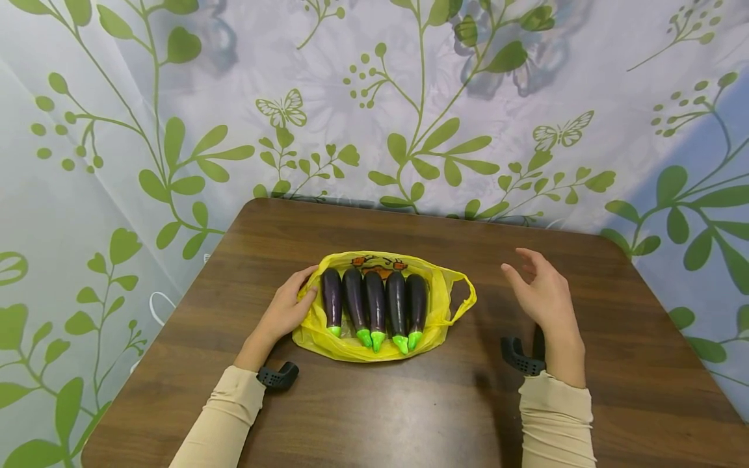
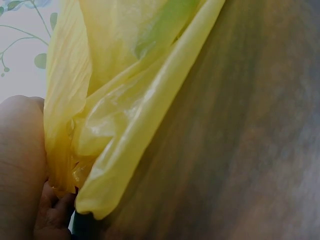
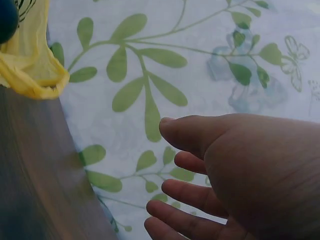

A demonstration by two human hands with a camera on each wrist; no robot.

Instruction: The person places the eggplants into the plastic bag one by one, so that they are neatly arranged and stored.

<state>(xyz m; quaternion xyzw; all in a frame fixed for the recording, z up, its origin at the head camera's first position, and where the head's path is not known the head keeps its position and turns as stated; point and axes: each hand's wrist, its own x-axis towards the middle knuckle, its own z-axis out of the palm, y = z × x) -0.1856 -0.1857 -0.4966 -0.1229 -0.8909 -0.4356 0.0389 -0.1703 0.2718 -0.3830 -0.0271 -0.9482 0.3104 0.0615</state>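
A yellow plastic bag point(image 1: 336, 348) lies on its side on the table, with several dark purple eggplants point(image 1: 376, 302) side by side inside, their bright green stem ends toward me. My left hand point(image 1: 288, 307) holds the bag's left end, thumb on the near side. In the left wrist view the bag's folded plastic point(image 2: 120, 135) runs up from between thumb and fingers, and a green stem shows through. To the right of the bag, my right hand point(image 1: 544, 292) hovers over the table with nothing in it, fingers loosely spread, apart from the bag's handle loop point(image 1: 466, 302).
The brown wooden table point(image 1: 380, 416) has rounded far corners. Behind it hangs a pale curtain point(image 1: 328, 143) printed with green leaves and butterflies. A white cable point(image 1: 157, 305) loops beside the table's left edge. Black bands sit on both wrists.
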